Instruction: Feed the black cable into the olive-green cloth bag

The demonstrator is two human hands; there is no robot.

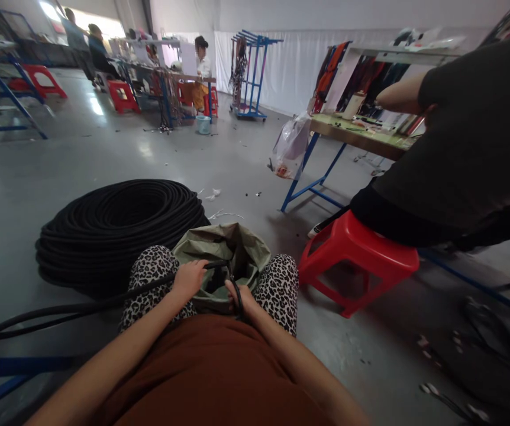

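Note:
A thick black cord (144, 288) runs from a long loop at the left across my left thigh. My left hand (190, 279) is closed around it near its end, over an open olive-green bag (255, 248) between my knees. Low at the bag's right side, my right hand (239, 296) is closed on the handles of a dark cutting tool (236, 290), whose upper end meets the cord tip. Beyond my left knee lies a big coil of black cord (104, 236) on the floor. The bag's inside is dark and hard to make out.
A person in dark clothes (472, 136) sits on a red stool (361, 254) at my right, by a work table (357, 133) with a plastic bag (291, 145) hanging from it. Blue metal legs (19, 367) stand at the lower left. Further back are a blue rack (252, 77) and other people.

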